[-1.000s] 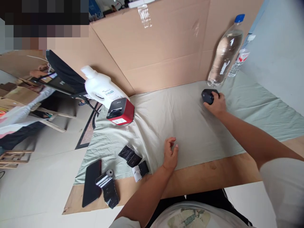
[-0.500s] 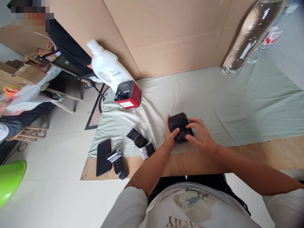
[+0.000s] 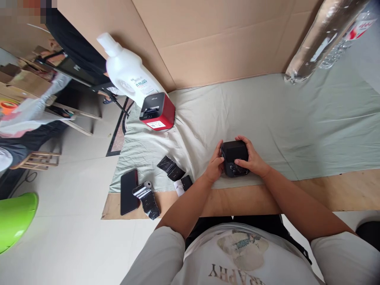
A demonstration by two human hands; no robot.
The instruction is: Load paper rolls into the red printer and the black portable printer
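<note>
A small black box-shaped device (image 3: pixel 234 156) rests on the pale green cloth (image 3: pixel 276 114) close to the near table edge. My left hand (image 3: pixel 215 166) grips its left side, thumb and fingers against it. My right hand (image 3: pixel 252 160) wraps over its right side and front. Both hands hold it at once. A red and black device (image 3: pixel 157 113) of similar size stands farther left on the cloth.
A white plastic jug (image 3: pixel 127 73) stands behind the red device. Black rolls (image 3: pixel 171 168) and a black phone (image 3: pixel 129 191) lie at the near left. A clear water bottle (image 3: pixel 320 37) is at the far right, a cardboard wall (image 3: pixel 222 39) behind. A person sits at far left.
My right hand brought the black device from the far right beside the bottle to the near middle. My left hand then closed on it; both hands have since tightened around it.
</note>
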